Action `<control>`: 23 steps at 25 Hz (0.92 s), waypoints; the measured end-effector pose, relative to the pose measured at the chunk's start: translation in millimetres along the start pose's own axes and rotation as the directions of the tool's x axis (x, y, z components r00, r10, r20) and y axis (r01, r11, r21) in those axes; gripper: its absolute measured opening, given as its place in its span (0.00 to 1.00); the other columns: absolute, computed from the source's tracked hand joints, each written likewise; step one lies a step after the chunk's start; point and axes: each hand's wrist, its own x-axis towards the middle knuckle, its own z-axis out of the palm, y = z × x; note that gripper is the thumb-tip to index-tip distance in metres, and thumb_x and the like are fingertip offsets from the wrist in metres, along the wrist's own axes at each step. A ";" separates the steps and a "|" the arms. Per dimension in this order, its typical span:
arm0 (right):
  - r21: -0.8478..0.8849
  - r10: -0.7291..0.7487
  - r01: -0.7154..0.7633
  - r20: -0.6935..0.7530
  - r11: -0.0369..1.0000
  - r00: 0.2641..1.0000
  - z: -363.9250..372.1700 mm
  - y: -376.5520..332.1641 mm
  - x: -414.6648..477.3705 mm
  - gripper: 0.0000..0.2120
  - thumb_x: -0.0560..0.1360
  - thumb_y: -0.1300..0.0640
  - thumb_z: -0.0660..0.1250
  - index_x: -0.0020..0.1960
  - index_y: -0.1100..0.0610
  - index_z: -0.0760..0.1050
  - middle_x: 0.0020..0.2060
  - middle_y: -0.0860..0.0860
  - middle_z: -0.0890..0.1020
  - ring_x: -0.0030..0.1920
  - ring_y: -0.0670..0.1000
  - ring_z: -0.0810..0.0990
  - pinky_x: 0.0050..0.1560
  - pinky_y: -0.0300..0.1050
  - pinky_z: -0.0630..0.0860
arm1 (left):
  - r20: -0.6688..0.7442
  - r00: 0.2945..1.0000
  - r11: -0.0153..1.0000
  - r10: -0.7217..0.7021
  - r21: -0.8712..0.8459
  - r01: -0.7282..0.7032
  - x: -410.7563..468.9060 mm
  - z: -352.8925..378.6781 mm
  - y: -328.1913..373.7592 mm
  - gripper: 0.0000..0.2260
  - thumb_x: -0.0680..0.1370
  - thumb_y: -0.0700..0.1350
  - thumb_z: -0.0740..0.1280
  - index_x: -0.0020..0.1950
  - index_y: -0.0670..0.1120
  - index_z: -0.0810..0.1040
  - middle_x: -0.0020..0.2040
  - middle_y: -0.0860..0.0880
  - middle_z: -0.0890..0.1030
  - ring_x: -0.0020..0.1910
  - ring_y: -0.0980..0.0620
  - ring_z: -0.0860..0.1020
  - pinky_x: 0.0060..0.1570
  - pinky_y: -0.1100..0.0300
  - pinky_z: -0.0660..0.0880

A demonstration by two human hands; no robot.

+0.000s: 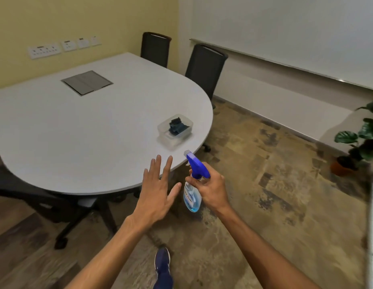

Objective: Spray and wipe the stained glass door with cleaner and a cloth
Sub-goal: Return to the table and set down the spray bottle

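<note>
My right hand (211,189) grips the neck of a clear spray bottle (192,200) with a blue trigger head and blue liquid, held upright just off the table's near edge. My left hand (156,192) is stretched forward with straight, spread fingers over that edge, holding nothing. A dark blue cloth (177,127) lies crumpled inside a clear plastic tub (166,133) on the white table (87,130), just beyond both hands. The glass door does not show clearly; a pale blurred strip runs along the right border.
Two dark office chairs (204,65) stand behind the table, and another chair (62,207) is tucked under its near left side. A potted plant (360,147) sits at the right. A grey cable hatch (87,82) is set into the tabletop. My blue shoe (162,261) is on the floor below.
</note>
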 end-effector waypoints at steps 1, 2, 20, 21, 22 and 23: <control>-0.012 -0.011 0.011 0.026 1.000 1.000 7.7 -1.6 14.9 0.18 0.73 0.54 0.78 0.59 0.56 0.79 0.46 0.52 0.85 0.48 0.52 0.85 0.55 0.52 0.84 | 0.000 1.000 1.000 -0.019 0.003 0.019 9.8 -1.9 -9.8 0.36 0.81 0.65 0.53 0.81 0.62 0.34 0.82 0.52 0.32 0.81 0.51 0.33 0.81 0.47 0.37; -0.023 -0.026 0.027 0.044 0.999 0.999 15.9 -2.1 31.5 0.18 0.73 0.54 0.78 0.61 0.56 0.79 0.47 0.51 0.85 0.49 0.51 0.85 0.56 0.50 0.84 | 0.003 0.999 0.999 -0.037 0.007 0.037 21.3 -3.4 -19.8 0.36 0.81 0.66 0.53 0.81 0.61 0.34 0.82 0.52 0.32 0.81 0.51 0.33 0.81 0.47 0.37; -0.165 -0.017 0.042 0.146 0.985 0.989 149.7 4.0 286.1 0.22 0.71 0.53 0.80 0.57 0.42 0.71 0.49 0.42 0.77 0.46 0.42 0.76 0.46 0.26 0.69 | 0.039 0.975 0.975 -0.218 -0.023 0.219 208.1 -43.5 -148.5 0.33 0.76 0.67 0.46 0.77 0.61 0.34 0.83 0.51 0.34 0.83 0.49 0.37 0.81 0.44 0.41; -0.168 -0.018 0.045 0.161 0.985 0.987 154.8 6.5 297.5 0.21 0.71 0.54 0.79 0.57 0.44 0.72 0.50 0.44 0.78 0.46 0.43 0.77 0.46 0.25 0.69 | 0.041 0.972 0.973 -0.231 -0.022 0.232 213.4 -41.9 -154.0 0.34 0.76 0.68 0.46 0.77 0.61 0.34 0.83 0.50 0.34 0.83 0.49 0.36 0.81 0.43 0.40; -0.175 -0.016 0.046 0.171 0.984 0.985 160.3 9.6 308.7 0.21 0.71 0.54 0.80 0.58 0.46 0.73 0.50 0.45 0.78 0.46 0.44 0.77 0.46 0.25 0.69 | 0.043 0.969 0.970 -0.243 -0.021 0.244 218.7 -39.6 -159.3 0.34 0.76 0.68 0.45 0.77 0.60 0.33 0.83 0.50 0.33 0.82 0.49 0.36 0.81 0.43 0.40; -0.186 -0.015 0.049 0.179 0.981 0.984 165.2 13.6 318.7 0.20 0.71 0.55 0.80 0.59 0.49 0.75 0.49 0.45 0.79 0.45 0.44 0.78 0.47 0.25 0.70 | 0.047 0.966 0.967 -0.254 -0.022 0.255 223.8 -36.6 -164.1 0.35 0.76 0.69 0.44 0.77 0.60 0.32 0.83 0.50 0.33 0.82 0.49 0.35 0.81 0.43 0.40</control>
